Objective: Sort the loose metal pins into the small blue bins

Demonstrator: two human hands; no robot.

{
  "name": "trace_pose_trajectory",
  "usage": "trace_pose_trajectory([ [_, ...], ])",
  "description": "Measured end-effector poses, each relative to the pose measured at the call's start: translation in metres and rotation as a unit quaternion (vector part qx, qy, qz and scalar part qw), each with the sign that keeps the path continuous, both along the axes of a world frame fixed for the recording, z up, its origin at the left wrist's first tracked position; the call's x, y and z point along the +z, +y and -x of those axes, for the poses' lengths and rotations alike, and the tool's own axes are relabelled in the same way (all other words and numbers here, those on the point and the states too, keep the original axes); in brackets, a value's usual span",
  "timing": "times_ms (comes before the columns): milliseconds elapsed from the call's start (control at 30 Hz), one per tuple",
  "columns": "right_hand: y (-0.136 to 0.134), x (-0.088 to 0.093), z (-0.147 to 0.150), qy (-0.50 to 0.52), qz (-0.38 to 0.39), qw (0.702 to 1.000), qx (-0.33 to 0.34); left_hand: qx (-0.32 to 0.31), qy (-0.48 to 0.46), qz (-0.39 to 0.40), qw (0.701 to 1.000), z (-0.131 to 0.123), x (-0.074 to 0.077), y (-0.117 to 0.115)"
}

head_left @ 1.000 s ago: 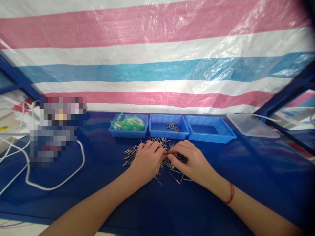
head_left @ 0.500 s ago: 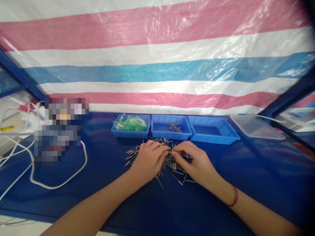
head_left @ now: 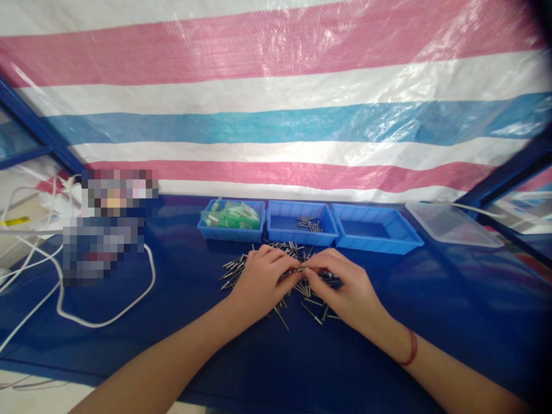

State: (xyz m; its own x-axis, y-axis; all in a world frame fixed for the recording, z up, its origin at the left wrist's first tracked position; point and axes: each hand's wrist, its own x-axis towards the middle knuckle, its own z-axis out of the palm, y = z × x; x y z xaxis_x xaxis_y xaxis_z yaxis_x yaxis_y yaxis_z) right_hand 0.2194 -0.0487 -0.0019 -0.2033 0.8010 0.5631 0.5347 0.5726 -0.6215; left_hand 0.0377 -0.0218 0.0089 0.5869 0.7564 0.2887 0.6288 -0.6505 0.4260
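Note:
A loose pile of metal blind rivets (head_left: 233, 269) lies on the blue tabletop, partly hidden beneath both hands. Over the pile, my left hand (head_left: 263, 282) is closed in a pinch, thumb against fingers. My right hand (head_left: 345, 282) pinches from the other side, its fingertips meeting those of the left. Between them shows a sliver of one thin blind rivet (head_left: 304, 268), mostly covered by the fingers. Just behind the pile, the middle blue bin (head_left: 302, 234) contains several similar metal pieces (head_left: 311, 224).
The left blue bin (head_left: 230, 233) holds green plastic packets (head_left: 235, 215). On the right stand another blue bin (head_left: 379, 244) and a clear plastic lid (head_left: 452, 224). White cables (head_left: 107, 323) and blurred-out items (head_left: 101, 250) occupy the table's left. A striped sheet (head_left: 276, 126) hangs behind.
The fingertips of both hands have come closer together over the pile, still pinching. The whole view has shifted very slightly; bins and pile look the same.

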Motion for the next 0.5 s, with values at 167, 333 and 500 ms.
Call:
trace_pose_trajectory([
  [167, 0.0005, 0.0005, -0.0013, -0.006, -0.007, 1.0, -0.002, 0.012, -0.018, -0.004, 1.0, 0.0013, 0.0015, 0.002],
  [333, 0.004, -0.0018, -0.0044, -0.024, 0.013, 1.0, -0.001, 0.019, -0.03, -0.011, 0.999, 0.0033, 0.0044, 0.0044],
  [500, 0.0061, -0.0038, -0.0059, -0.044, 0.024, 0.999, 0.009, 0.02, -0.041, -0.004, 0.999, 0.0036, 0.0086, 0.0029],
])
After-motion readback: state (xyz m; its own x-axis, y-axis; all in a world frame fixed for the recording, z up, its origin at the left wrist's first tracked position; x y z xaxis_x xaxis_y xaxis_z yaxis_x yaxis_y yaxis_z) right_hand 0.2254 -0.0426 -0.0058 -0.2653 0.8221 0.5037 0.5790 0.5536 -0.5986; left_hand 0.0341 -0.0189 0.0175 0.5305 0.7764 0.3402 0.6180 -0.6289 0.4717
